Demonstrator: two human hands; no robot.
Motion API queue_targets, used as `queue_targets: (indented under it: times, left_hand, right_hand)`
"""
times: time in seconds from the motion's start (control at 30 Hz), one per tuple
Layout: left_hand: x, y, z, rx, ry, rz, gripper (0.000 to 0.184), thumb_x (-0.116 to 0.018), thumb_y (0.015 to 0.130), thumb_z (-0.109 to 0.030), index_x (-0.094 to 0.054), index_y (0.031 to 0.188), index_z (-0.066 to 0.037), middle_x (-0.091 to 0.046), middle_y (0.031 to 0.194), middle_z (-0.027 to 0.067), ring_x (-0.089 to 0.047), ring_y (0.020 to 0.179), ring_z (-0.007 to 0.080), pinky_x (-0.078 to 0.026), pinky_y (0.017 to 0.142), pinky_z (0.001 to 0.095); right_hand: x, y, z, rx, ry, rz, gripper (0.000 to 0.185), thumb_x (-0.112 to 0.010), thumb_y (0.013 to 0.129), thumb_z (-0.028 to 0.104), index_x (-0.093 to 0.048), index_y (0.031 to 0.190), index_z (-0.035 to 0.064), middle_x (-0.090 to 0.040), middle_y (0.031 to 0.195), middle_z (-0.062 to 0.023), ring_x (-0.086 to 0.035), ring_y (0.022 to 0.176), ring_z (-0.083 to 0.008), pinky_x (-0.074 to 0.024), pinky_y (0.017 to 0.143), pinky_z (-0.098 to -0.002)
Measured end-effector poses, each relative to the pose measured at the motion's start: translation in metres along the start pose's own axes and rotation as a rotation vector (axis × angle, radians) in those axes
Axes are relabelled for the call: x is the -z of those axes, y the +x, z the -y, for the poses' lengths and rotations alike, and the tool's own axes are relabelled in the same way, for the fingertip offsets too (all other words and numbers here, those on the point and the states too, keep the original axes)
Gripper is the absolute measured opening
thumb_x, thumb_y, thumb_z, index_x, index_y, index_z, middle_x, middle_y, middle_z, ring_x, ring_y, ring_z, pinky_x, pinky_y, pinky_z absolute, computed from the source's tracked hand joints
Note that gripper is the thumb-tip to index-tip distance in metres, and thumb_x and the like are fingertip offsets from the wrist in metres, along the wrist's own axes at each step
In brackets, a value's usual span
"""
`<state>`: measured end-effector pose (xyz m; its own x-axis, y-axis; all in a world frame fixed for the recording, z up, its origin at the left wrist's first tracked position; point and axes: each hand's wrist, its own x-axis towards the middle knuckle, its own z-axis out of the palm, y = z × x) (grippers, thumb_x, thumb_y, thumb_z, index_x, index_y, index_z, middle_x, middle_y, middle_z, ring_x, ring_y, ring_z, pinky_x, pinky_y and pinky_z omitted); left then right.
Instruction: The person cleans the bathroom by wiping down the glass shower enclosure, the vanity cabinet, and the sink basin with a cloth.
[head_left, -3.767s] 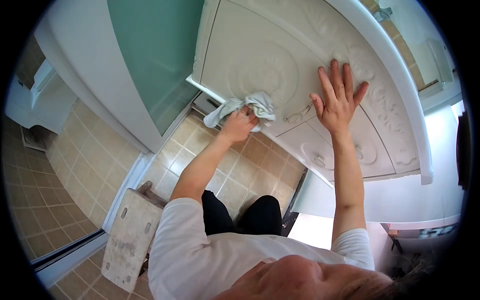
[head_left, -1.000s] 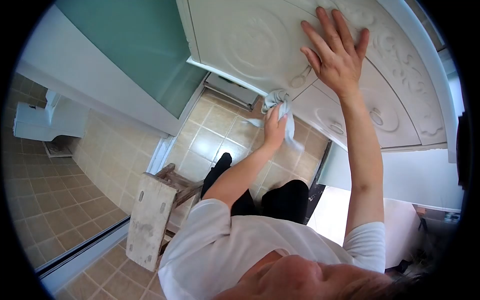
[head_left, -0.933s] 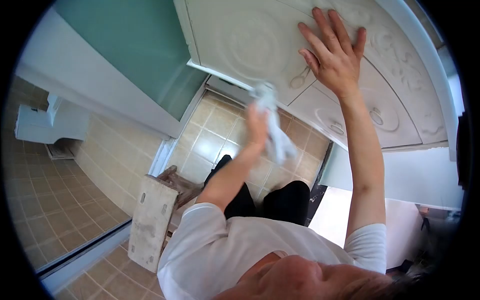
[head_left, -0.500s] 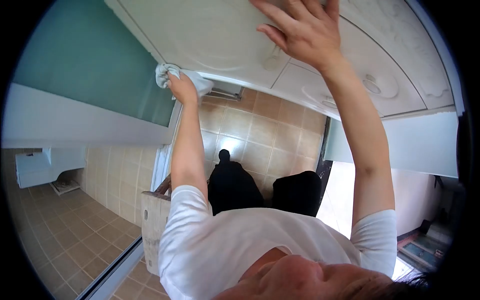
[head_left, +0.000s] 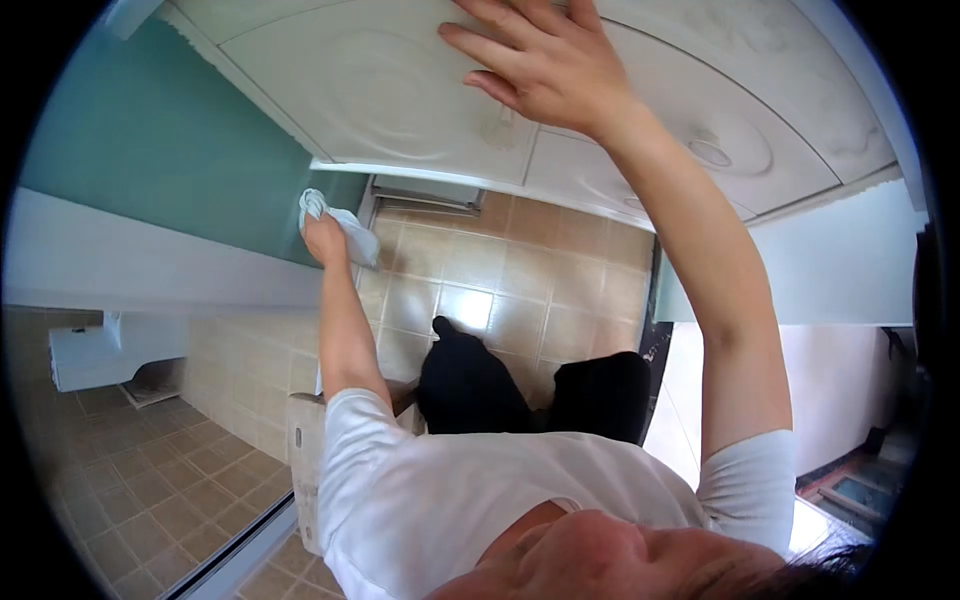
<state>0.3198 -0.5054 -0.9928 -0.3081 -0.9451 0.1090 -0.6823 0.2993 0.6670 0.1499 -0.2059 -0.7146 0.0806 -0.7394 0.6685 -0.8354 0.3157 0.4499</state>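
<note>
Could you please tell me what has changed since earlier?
The left hand has carried the cloth from the lower edge of the white cabinet leftward to the green panel. It still grips the cloth; the right hand stays spread against the cabinet front.

Open floor (head_left: 560, 250) between cabinet (head_left: 400, 95) and knees (head_left: 600, 388)

Count: two hands, namely left hand (head_left: 325, 240) left of centre and right hand (head_left: 560, 75) top centre; one cloth (head_left: 355, 237), left; one cabinet (head_left: 390, 95), top; three handles (head_left: 710, 152), upper centre to right; one stool (head_left: 306, 440), lower left; two trouser legs (head_left: 472, 388), centre.
</note>
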Motion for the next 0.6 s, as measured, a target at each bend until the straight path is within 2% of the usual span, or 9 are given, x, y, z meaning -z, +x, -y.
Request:
queue_targets:
  times: [0.03,0.1,0.17,0.2,0.23,0.27,0.4,0.53,0.6]
  left_hand:
    - [0.004,0.005,0.004,0.001,0.008,-0.017,0.038,-0.052,0.079,-0.013,-0.054,0.113,0.004,-0.058,0.106,0.0261,-0.055,0.098,0.0414,-0.042,0.086,0.0447]
    - [0.009,0.002,0.001,-0.213,-0.554,-0.253,0.038,-0.051,0.08,-0.011,-0.055,0.114,0.005,-0.056,0.113,0.0258,-0.053,0.104,0.0402,-0.04,0.09,0.0439]
    - [0.012,0.006,-0.026,-0.221,-0.384,-0.235,0.043,-0.05,0.081,-0.01,-0.05,0.123,0.003,-0.055,0.116,0.0257,-0.051,0.109,0.0402,-0.039,0.094,0.042]
    - [-0.003,0.014,-0.032,-0.214,-0.187,-0.194,0.049,-0.049,0.082,-0.016,-0.045,0.127,0.003,-0.056,0.113,0.0261,-0.053,0.106,0.0414,-0.041,0.092,0.0434]
    - [0.003,0.01,-0.059,-0.07,0.048,0.13,0.053,-0.048,0.083,-0.021,-0.041,0.13,0.003,-0.057,0.109,0.027,-0.056,0.098,0.0427,-0.044,0.086,0.0466]
    - [-0.016,0.006,-0.071,-0.071,0.081,0.086,0.057,-0.046,0.083,-0.023,-0.036,0.133,0.003,-0.057,0.105,0.0279,-0.059,0.091,0.0428,-0.046,0.081,0.0491]
    - [-0.033,-0.052,-0.1,-0.135,0.189,0.072,0.059,-0.047,0.083,-0.02,-0.03,0.135,0.004,-0.056,0.103,0.0283,-0.059,0.088,0.0426,-0.047,0.078,0.0484]
    - [-0.047,-0.132,-0.117,-0.41,0.159,0.129,0.062,-0.052,0.083,-0.016,-0.026,0.135,0.006,-0.055,0.098,0.0258,-0.058,0.086,0.0381,-0.048,0.073,0.0442]
    - [-0.055,-0.169,-0.13,-0.462,0.121,0.177,0.062,-0.052,0.083,-0.016,-0.026,0.134,0.007,-0.054,0.099,0.0262,-0.058,0.085,0.0371,-0.048,0.072,0.0438]
  right_hand:
    - [-0.003,0.0,0.0,-0.001,0.01,-0.016,0.037,-0.063,0.074,0.035,-0.063,0.105,0.0142,-0.043,0.137,-0.0051,-0.031,0.133,-0.021,-0.003,0.11,-0.0556]
    - [-0.008,-0.002,0.001,-0.012,0.031,-0.042,0.037,-0.062,0.075,0.035,-0.063,0.105,0.0145,-0.043,0.137,-0.0047,-0.031,0.133,-0.021,-0.0018,0.11,-0.0554]
    - [-0.008,-0.002,0.0,-0.014,0.041,-0.038,0.037,-0.062,0.075,0.035,-0.063,0.105,0.0146,-0.043,0.137,-0.0046,-0.031,0.133,-0.0209,-0.0016,0.11,-0.0553]
    - [-0.007,-0.002,0.0,-0.021,0.034,-0.034,0.036,-0.062,0.075,0.035,-0.062,0.106,0.0147,-0.043,0.137,-0.0045,-0.031,0.133,-0.0209,-0.0013,0.111,-0.0552]
    - [-0.007,-0.003,0.0,-0.019,0.033,-0.027,0.036,-0.062,0.075,0.035,-0.062,0.106,0.0147,-0.043,0.137,-0.0045,-0.031,0.133,-0.0209,-0.0013,0.111,-0.0552]
    - [-0.008,-0.002,-0.001,-0.014,0.045,-0.03,0.036,-0.062,0.076,0.034,-0.062,0.106,0.0146,-0.043,0.137,-0.0046,-0.031,0.133,-0.0208,-0.0015,0.11,-0.0553]
    - [-0.001,0.0,0.0,-0.014,0.043,-0.002,0.036,-0.062,0.076,0.034,-0.062,0.105,0.0142,-0.043,0.137,-0.005,-0.03,0.133,-0.0208,-0.0027,0.11,-0.0558]
    - [-0.009,-0.001,0.0,-0.016,0.057,-0.061,0.035,-0.062,0.076,0.034,-0.062,0.104,0.0136,-0.043,0.137,-0.0053,-0.03,0.134,-0.0208,-0.0041,0.11,-0.0563]
    - [-0.01,-0.001,-0.001,-0.004,0.123,-0.094,0.034,-0.061,0.076,0.033,-0.062,0.103,0.0126,-0.043,0.137,-0.0067,-0.028,0.134,-0.0216,-0.0052,0.11,-0.0563]
